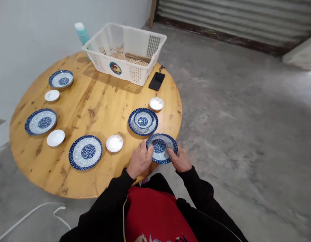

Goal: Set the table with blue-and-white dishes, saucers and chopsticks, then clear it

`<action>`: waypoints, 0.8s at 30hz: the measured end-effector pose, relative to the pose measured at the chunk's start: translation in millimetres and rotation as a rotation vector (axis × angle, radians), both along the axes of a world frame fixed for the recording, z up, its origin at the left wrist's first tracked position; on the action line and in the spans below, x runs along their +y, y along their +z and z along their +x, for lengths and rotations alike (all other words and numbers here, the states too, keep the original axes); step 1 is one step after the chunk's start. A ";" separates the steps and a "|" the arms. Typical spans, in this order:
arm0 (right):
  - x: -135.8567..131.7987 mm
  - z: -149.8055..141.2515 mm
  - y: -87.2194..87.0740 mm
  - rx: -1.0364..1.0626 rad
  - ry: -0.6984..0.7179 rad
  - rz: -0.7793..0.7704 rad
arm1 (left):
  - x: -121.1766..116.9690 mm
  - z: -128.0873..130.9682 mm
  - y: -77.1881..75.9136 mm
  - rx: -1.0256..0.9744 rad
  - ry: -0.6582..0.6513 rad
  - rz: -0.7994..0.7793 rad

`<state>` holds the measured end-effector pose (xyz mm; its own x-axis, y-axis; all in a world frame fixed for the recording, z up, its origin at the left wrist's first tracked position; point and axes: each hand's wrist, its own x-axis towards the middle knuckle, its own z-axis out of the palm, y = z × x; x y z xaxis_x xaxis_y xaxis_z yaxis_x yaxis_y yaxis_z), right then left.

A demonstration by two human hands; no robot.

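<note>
My left hand (140, 160) and my right hand (181, 160) grip a blue-and-white plate (161, 156) from opposite sides, thumbs on its upper face. A second rim shows at its upper left, so it may be more than one dish. The plate is held at the table's right front edge. Just beyond it lies a blue-rimmed plate (131, 127) with a smaller blue-and-white bowl (142, 121) on it. A small white dish (114, 143) sits left of my left hand, and another white dish (157, 104) lies behind the plate with the bowl.
On the round wooden table (115, 101) are more blue-rimmed plates (88, 152) and small white bowls (56, 138) toward the left. A white plastic basket (127, 69) holding chopsticks (137, 57), a light-blue bottle (82, 34) and a black phone (157, 81) stand or lie at the back.
</note>
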<state>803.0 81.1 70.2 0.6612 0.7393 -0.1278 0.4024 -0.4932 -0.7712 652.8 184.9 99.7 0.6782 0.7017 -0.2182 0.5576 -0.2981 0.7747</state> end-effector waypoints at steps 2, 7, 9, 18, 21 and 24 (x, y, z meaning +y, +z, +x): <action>26.3 15.3 4.3 -0.060 0.029 -0.011 | 18.0 12.3 5.6 0.055 0.042 0.056; 90.5 51.3 8.4 -0.077 0.171 -0.029 | 58.2 41.8 5.8 0.176 0.193 0.188; 113.1 63.9 7.2 -0.023 0.249 -0.082 | 70.3 51.6 2.1 0.233 0.257 0.226; 175.0 107.7 9.3 -0.263 0.698 -0.291 | 76.5 88.0 -1.4 0.487 0.549 0.205; 183.5 115.7 7.7 -0.354 0.803 -0.302 | 71.1 95.5 0.6 0.498 0.626 0.183; 187.0 119.3 3.2 -0.380 0.874 -0.329 | 68.0 98.0 0.2 0.508 0.653 0.171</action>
